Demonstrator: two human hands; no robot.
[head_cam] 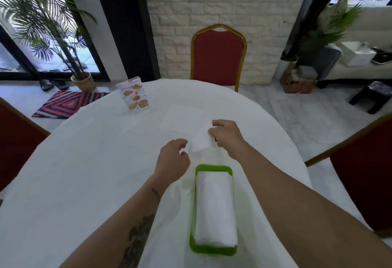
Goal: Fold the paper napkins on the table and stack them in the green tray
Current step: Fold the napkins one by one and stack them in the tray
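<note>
Mid-task: the green tray (pixel 212 168) near the worktop's (pixel 84 161) front edge already carries a stack of folded napkins (pixel 215 208), their number indistinct. The right hand (pixel 226 136) pinches a partly folded napkin (pixel 201 143) just beyond the tray; the left hand (pixel 172 159), fingers loosely curled at its edge, has an uncertain grip. One flat napkin (pixel 182 119) remains farther back.

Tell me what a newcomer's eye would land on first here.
The green tray near the table's front edge stands out most, bright against the white cloth and filled with a stack of folded napkins. Just beyond it, the left hand and right hand work a napkin between them. Across the table, a red chair stands against the pale brick wall, with a menu card to its left on the table.
</note>
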